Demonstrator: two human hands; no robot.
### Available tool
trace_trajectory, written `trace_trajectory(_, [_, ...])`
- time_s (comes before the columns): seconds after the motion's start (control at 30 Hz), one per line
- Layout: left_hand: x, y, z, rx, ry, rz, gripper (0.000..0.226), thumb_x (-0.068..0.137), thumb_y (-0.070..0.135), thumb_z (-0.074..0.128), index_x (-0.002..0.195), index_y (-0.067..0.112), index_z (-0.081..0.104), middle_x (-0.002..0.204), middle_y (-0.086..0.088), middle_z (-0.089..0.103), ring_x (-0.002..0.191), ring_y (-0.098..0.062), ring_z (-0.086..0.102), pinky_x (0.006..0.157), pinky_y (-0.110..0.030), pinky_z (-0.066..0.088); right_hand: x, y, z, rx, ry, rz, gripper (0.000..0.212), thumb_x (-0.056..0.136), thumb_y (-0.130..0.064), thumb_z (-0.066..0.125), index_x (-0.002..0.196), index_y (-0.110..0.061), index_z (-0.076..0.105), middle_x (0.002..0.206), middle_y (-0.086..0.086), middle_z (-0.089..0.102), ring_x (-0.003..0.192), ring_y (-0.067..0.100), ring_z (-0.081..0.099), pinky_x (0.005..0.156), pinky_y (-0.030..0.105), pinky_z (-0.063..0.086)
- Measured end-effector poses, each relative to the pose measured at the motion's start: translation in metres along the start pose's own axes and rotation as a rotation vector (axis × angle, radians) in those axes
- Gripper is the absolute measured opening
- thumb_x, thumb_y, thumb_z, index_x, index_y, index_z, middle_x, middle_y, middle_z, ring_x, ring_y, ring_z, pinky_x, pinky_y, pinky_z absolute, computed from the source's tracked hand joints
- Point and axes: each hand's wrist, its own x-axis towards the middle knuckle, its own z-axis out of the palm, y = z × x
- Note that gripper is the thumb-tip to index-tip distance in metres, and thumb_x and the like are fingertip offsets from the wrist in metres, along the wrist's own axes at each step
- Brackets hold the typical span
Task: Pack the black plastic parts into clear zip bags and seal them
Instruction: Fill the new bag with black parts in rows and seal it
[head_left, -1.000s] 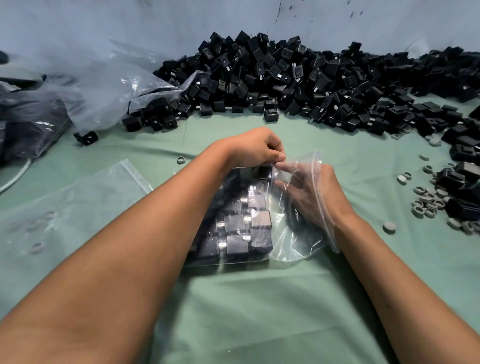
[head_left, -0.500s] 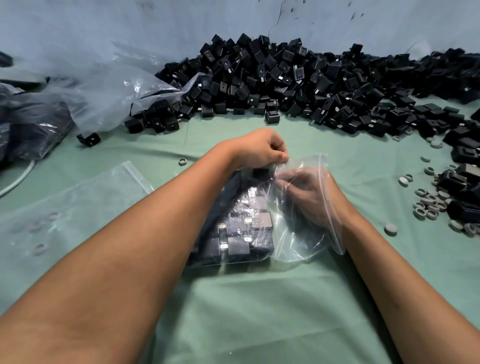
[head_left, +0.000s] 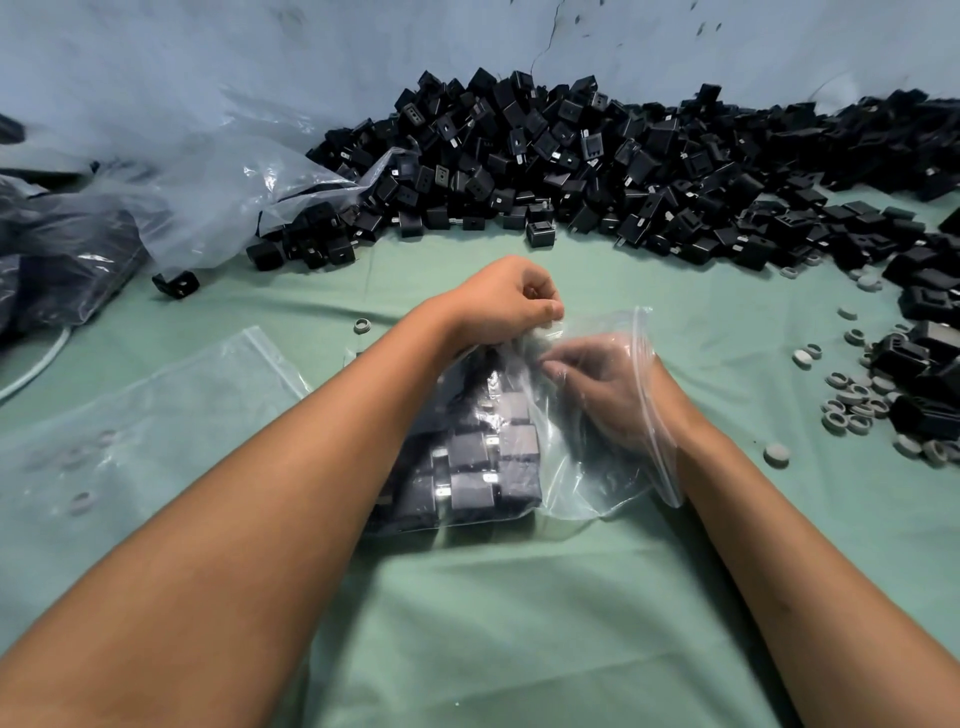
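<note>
- The zip bag (head_left: 524, 447) lay near the middle of the surface (head_left: 519, 623), on the green cloth, already stacked with black parts (head_left: 467, 457) on its left side; its right side was slack and empty apart from my hand.
- My left hand (head_left: 498, 301) was clenched on the bag's far edge, fingers (head_left: 545, 309) curled and pinching the plastic just above the packed parts.
- My right hand (head_left: 608, 384) was inside the bag's open mouth, seen through the film, fingertips (head_left: 550, 364) bent toward the left hand's pinch. Whether they held a part or only the film I could not tell.
- The zip strip (head_left: 657, 410) ran along the right side over my right wrist, so the mouth was plainly unsealed.
- I judged the step to be settling the last parts and getting ready to close.
- To do it well, I thought the right hand should come out without dragging the stack, and the parts should be nudged away from the strip so nothing sits in the track.
- Then line up both lips and press along the strip from one end to the other, letting air out first.
- The loose pile of parts (head_left: 597, 161) sat along the far edge, small grey rings (head_left: 852, 400) by the right edge, and a spare empty bag (head_left: 156, 415) lay flat at the left.
</note>
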Motion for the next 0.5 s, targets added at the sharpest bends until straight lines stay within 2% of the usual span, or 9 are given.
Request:
trace_trajectory(0.13, [-0.015, -0.018, -0.017, -0.009, 0.093, -0.055, 0.011, 0.100, 0.016, 0.064, 0.092, 0.011, 0.070, 0.084, -0.002, 0.074, 0.070, -0.012, 0.064, 0.074, -0.032, 0.055, -0.001, -0.001, -0.001, -0.098, -0.032, -0.060, 0.008, 0.094, -0.024, 0.072, 0.094, -0.021, 0.080, 0.078, 0.000, 0.077, 0.070, 0.020, 0.074, 0.066, 0.041, 0.063])
trace_trajectory(0.23, [-0.033, -0.034, -0.032, -0.059, 0.095, -0.082, 0.013, 0.099, 0.018, 0.066, 0.090, 0.012, 0.072, 0.078, 0.002, 0.075, 0.068, -0.009, 0.066, 0.064, -0.020, 0.053, -0.001, -0.003, -0.001, -0.125, -0.040, -0.080, 0.011, 0.093, -0.030, 0.070, 0.097, -0.026, 0.080, 0.082, -0.002, 0.077, 0.071, 0.018, 0.074, 0.062, 0.034, 0.063])
trace_trajectory(0.3, [-0.045, -0.041, -0.040, -0.046, 0.040, -0.091, 0.013, 0.097, 0.024, 0.070, 0.091, 0.014, 0.076, 0.073, 0.007, 0.075, 0.063, -0.003, 0.064, 0.061, -0.014, 0.049, -0.002, -0.002, 0.001, -0.079, -0.025, -0.076, 0.009, 0.094, -0.030, 0.068, 0.096, -0.031, 0.077, 0.079, -0.009, 0.075, 0.067, 0.009, 0.073, 0.056, 0.023, 0.059])
trace_trajectory(0.37, [-0.052, -0.044, -0.040, -0.034, 0.000, -0.092, 0.011, 0.093, 0.028, 0.076, 0.091, 0.017, 0.078, 0.073, 0.006, 0.075, 0.065, -0.004, 0.063, 0.065, -0.020, 0.050, -0.002, 0.000, 0.002, -0.033, -0.002, -0.055, 0.010, 0.097, -0.027, 0.067, 0.098, -0.030, 0.077, 0.080, -0.017, 0.072, 0.066, 0.000, 0.071, 0.055, 0.013, 0.053])
trace_trajectory(0.43, [-0.054, -0.045, -0.038, -0.043, 0.004, -0.094, 0.011, 0.089, 0.028, 0.080, 0.091, 0.017, 0.079, 0.082, -0.004, 0.078, 0.072, -0.012, 0.064, 0.076, -0.031, 0.053, -0.001, 0.002, 0.002, -0.012, 0.004, -0.032, 0.013, 0.098, -0.026, 0.065, 0.104, -0.027, 0.077, 0.087, -0.019, 0.072, 0.072, -0.005, 0.071, 0.059, 0.011, 0.053])
trace_trajectory(0.5, [-0.054, -0.044, -0.036, -0.044, 0.019, -0.098, 0.012, 0.086, 0.028, 0.082, 0.088, 0.016, 0.079, 0.085, -0.010, 0.078, 0.074, -0.016, 0.065, 0.079, -0.035, 0.054, 0.001, 0.004, 0.002, -0.027, -0.003, -0.013, 0.020, 0.100, -0.028, 0.062, 0.115, -0.025, 0.075, 0.099, -0.015, 0.072, 0.082, -0.006, 0.071, 0.067, 0.013, 0.056])
